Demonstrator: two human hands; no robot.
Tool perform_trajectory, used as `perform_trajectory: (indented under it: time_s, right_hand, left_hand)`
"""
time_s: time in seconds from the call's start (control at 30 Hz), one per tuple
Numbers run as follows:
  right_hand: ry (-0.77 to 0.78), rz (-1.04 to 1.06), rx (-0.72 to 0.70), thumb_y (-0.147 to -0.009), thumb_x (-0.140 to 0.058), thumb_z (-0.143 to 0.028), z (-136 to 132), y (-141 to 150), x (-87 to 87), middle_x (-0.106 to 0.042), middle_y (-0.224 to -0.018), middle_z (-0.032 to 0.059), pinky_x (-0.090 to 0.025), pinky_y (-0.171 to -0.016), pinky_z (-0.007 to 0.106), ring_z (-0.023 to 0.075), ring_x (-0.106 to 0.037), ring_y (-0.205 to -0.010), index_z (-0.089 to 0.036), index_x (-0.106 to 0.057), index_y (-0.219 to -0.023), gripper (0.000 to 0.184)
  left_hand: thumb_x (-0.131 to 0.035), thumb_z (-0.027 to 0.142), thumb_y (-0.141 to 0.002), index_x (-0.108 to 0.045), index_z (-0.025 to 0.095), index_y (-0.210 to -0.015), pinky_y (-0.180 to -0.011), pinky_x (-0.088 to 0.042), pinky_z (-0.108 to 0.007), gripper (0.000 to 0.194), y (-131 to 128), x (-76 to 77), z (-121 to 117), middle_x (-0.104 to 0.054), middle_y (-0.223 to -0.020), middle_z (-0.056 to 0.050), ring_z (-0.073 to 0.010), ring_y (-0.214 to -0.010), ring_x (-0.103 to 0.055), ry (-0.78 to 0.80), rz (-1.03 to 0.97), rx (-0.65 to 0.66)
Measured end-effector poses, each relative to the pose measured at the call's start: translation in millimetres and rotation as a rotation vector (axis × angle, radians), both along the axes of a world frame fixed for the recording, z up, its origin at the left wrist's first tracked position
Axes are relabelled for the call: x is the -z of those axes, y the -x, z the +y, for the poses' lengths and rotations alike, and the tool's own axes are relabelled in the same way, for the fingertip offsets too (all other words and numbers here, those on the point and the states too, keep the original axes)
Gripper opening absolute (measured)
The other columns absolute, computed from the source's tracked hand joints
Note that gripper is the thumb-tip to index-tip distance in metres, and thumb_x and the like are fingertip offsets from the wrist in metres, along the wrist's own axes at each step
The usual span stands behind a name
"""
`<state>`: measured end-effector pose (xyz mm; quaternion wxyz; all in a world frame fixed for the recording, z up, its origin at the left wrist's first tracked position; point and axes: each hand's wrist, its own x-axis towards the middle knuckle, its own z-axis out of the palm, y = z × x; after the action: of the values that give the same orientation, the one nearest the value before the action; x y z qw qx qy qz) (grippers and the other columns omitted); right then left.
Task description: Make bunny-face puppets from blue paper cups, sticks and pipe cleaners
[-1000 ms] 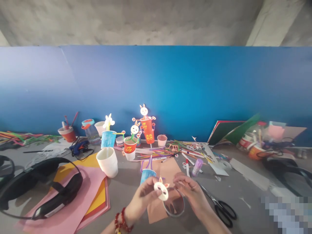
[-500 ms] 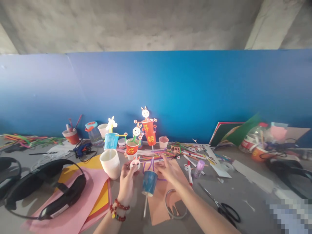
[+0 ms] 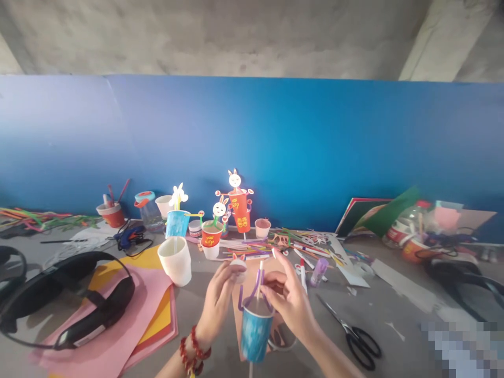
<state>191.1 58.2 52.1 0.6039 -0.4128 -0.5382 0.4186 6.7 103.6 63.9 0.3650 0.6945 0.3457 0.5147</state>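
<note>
In my left hand (image 3: 223,286), a white paper rabbit head (image 3: 239,269) with pinkish ears is pinched between thumb and fingers, partly hidden by them. My right hand (image 3: 287,296) closes thumb and fingers on a thin white stick (image 3: 260,270) that rises from a blue-painted paper cup (image 3: 256,333). The index finger points up. Bent purple strips (image 3: 241,299) stand out of the cup's rim beside the stick. Below the cup, the stick's lower end (image 3: 251,369) shows. The rabbit head is just left of the stick's top, apart from it.
Finished-looking rabbit cup figures, one blue (image 3: 177,223) and one red (image 3: 239,210), stand behind. A white cup (image 3: 175,262) is at left, beside coloured paper (image 3: 98,315) and a black headset (image 3: 94,304). Black-handled scissors (image 3: 362,344), a glue stick (image 3: 318,272) and markers lie right.
The blue cup has come nearer and rightward, now more upright. My right hand has taken hold of the stick above it. My left hand has carried the rabbit head rightward.
</note>
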Motion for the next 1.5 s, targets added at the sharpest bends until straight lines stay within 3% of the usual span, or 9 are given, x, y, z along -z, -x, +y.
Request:
perform_trajectory:
  time_s: [0.1,0.17,0.4,0.5,0.63,0.93,1.5]
  right_hand:
    - [-0.043,-0.035,0.042,-0.089,-0.065,-0.036,-11,1,2.6,-0.070,-0.095,0.0070,-0.058,-0.080,0.038,0.0253,-0.070,-0.089,-0.025,-0.027,-0.152,0.074]
    - [-0.056,-0.060,0.070,-0.090,-0.063,-0.036,-11,0,7.6,-0.070,-0.097,0.0078,-0.058,-0.081,0.038,0.0253,-0.070,-0.090,-0.025,-0.031,-0.150,0.069]
    - [-0.160,-0.187,0.215,-0.093,-0.061,-0.035,-3,-20,17.4,-0.062,-0.104,0.0074,-0.056,-0.081,0.033,0.0224,-0.064,-0.092,-0.028,-0.058,-0.131,0.039]
    - [-0.140,-0.157,0.165,-0.093,-0.062,-0.037,-2,-24,13.3,-0.062,-0.097,0.0061,-0.054,-0.077,0.031,0.0213,-0.063,-0.087,-0.025,-0.071,-0.105,0.019]
    - [-0.038,-0.100,0.072,-0.092,-0.063,-0.040,-1,-23,6.9,-0.061,-0.083,0.0025,-0.050,-0.072,0.028,0.0194,-0.061,-0.078,-0.022,-0.070,-0.084,0.022]
    - [0.015,-0.075,0.046,-0.090,-0.065,-0.042,1,-21,15.9,-0.067,-0.086,0.0034,-0.049,-0.072,0.027,0.0197,-0.062,-0.080,-0.021,-0.074,-0.088,0.023]
    - [-0.180,-0.181,0.091,-0.094,-0.061,-0.030,1,-19,15.3,-0.067,-0.086,0.0040,-0.049,-0.070,0.027,0.0194,-0.064,-0.082,-0.023,-0.074,-0.091,0.015]
  left_hand:
    - [-0.056,0.034,-0.093,-0.071,0.023,-0.103,-0.084,-0.050,-0.032,0.021,-16,-8.1,-17,-0.069,-0.102,-0.007,-0.0249,-0.098,-0.064,0.001,0.123,0.117]
    - [-0.065,0.033,-0.088,-0.072,0.022,-0.097,-0.075,-0.050,-0.029,0.016,-26,-7.4,-21,-0.070,-0.093,-0.006,-0.0228,-0.086,-0.065,0.012,0.136,0.105]
    - [-0.063,0.035,-0.088,-0.069,0.018,-0.080,-0.058,-0.043,-0.021,0.020,-40,9.2,-10,-0.060,-0.068,0.001,-0.0131,-0.061,-0.055,0.331,-0.103,0.145]
    - [-0.061,0.039,-0.090,-0.070,0.017,-0.083,-0.061,-0.042,-0.020,0.025,-41,11.6,-11,-0.059,-0.069,0.001,-0.0120,-0.063,-0.053,0.387,-0.137,0.180]
    - [-0.060,0.039,-0.092,-0.071,0.017,-0.087,-0.067,-0.043,-0.021,0.025,-42,11.1,-13,-0.063,-0.077,0.000,-0.0130,-0.070,-0.053,0.396,-0.134,0.202]
    - [-0.064,0.041,-0.089,-0.068,0.016,-0.083,-0.060,-0.037,-0.019,0.027,-43,12.3,-13,-0.055,-0.068,0.003,-0.0096,-0.063,-0.046,0.514,-0.201,0.246]
    - [-0.078,0.041,-0.075,-0.070,0.015,-0.086,-0.051,-0.033,-0.018,0.030,-44,16.0,-12,-0.055,-0.062,0.004,-0.0071,-0.054,-0.043,0.598,-0.218,0.192]
